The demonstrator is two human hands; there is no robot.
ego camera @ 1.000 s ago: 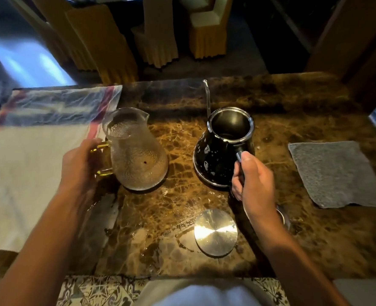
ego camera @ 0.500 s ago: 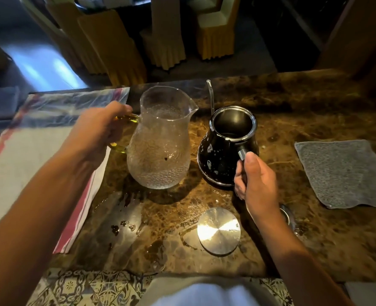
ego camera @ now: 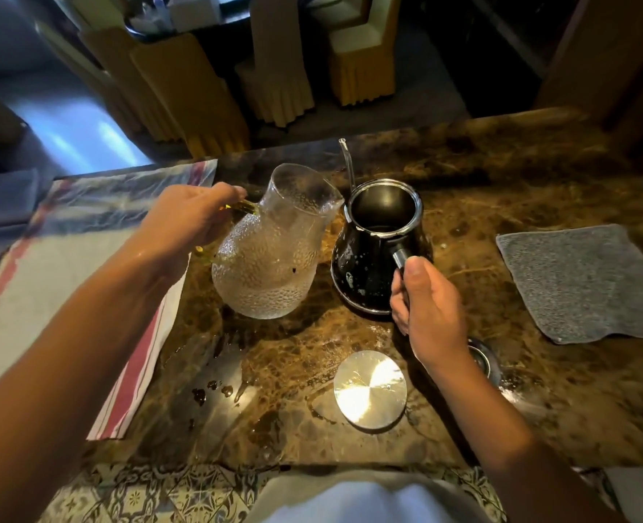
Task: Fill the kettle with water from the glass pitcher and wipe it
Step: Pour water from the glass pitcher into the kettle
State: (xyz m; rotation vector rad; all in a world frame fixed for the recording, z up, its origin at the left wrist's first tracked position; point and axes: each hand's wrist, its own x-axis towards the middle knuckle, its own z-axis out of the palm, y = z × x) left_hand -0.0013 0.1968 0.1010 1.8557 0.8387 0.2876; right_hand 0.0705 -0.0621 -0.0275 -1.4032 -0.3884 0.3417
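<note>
My left hand (ego camera: 186, 224) grips the yellow handle of the textured glass pitcher (ego camera: 271, 258). The pitcher is lifted off the counter and tilted right, its spout close to the rim of the black kettle (ego camera: 373, 254). The kettle stands uncovered on the brown marble counter (ego camera: 501, 190), wet with droplets, its thin gooseneck spout rising at the back. My right hand (ego camera: 431, 307) holds the kettle's black handle. The round metal lid (ego camera: 369, 390) lies flat on the counter in front. A grey cloth (ego camera: 591, 281) lies at the right.
A white towel with red stripes (ego camera: 48, 281) covers the counter's left side. Water is spilled on the marble near the lid. A round metal fitting (ego camera: 484, 360) sits behind my right wrist. Yellow-covered chairs (ego camera: 188, 96) stand beyond the counter's far edge.
My left hand lifted the pitcher off the counter, carried it right toward the kettle and tilted its spout over. My right hand stayed on the kettle handle.
</note>
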